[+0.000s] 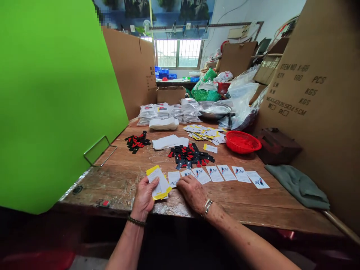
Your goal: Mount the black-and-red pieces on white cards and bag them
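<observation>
My left hand [144, 197] grips a small stack of white and yellow cards [158, 182], held tilted above the near edge of the wooden table [253, 208]. My right hand [192, 192] lies palm down on the table, its fingers resting on the left end of a row of white printed cards [225, 173] laid side by side. Just behind that row is a pile of small black and red pieces [189, 155].
A second black and red pile [137, 142], white card stacks [169, 141], loose yellow and white cards [204, 133], a red basket [243, 141], a dark red box [277, 145], a grey cloth [298, 185], bagged packets [168, 111], a metal bowl [215, 109]. Cardboard sheets flank both sides.
</observation>
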Tool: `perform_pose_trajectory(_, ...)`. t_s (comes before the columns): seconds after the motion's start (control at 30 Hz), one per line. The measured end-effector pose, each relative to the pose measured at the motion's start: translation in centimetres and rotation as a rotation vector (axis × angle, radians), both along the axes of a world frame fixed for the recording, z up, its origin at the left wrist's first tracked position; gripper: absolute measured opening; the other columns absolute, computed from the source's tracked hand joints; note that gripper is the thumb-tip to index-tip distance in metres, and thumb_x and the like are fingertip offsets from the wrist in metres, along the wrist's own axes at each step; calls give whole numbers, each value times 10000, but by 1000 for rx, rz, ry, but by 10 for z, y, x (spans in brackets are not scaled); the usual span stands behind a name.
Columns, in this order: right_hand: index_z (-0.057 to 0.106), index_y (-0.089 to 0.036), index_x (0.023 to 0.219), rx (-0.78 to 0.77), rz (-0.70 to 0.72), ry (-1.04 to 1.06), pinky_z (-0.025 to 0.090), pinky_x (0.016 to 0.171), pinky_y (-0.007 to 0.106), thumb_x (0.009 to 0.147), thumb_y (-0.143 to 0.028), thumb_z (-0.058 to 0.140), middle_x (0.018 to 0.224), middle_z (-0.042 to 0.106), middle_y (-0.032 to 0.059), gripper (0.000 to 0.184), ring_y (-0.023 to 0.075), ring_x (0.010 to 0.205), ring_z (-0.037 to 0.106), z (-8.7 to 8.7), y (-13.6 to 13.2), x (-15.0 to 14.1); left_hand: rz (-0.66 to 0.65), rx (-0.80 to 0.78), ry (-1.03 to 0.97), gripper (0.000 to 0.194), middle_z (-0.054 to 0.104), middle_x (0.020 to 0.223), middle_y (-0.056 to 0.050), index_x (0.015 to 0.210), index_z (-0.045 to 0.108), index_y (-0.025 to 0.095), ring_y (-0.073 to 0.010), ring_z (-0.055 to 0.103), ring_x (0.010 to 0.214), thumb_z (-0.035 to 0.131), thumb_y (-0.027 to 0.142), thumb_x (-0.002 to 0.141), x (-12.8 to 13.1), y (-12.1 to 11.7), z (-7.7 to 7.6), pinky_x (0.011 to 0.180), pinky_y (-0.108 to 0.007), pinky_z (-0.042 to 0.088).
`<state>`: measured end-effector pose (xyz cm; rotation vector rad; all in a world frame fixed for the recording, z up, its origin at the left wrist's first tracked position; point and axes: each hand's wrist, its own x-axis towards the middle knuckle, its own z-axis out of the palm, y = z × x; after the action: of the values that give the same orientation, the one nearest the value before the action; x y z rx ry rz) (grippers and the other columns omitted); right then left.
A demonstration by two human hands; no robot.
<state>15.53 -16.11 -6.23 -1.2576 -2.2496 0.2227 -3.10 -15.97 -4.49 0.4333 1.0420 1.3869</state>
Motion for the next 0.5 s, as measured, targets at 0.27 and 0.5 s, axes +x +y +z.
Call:
perform_pose_trajectory(0.27,613,-178,1192,57,-79,49,452,982,405,922,-125,482,1243,603,122,305,238,1133,535,-14,-13,10,-84,50,93,527,761,830,-104,873,683,99,-228,707,621,918,249,426,18,4,1,575,-321,588)
perform_pose_trajectory(0.5,614,-160,1204,-5,-123,-2,421,1022,437,900,-74,424,1285,595,144,369,251,1201,518,-10,-8,4,-118,48,138,406,749,724,-79,803,697,103,-189,675,545,889,177,453,27,22,4,534,-283,561)
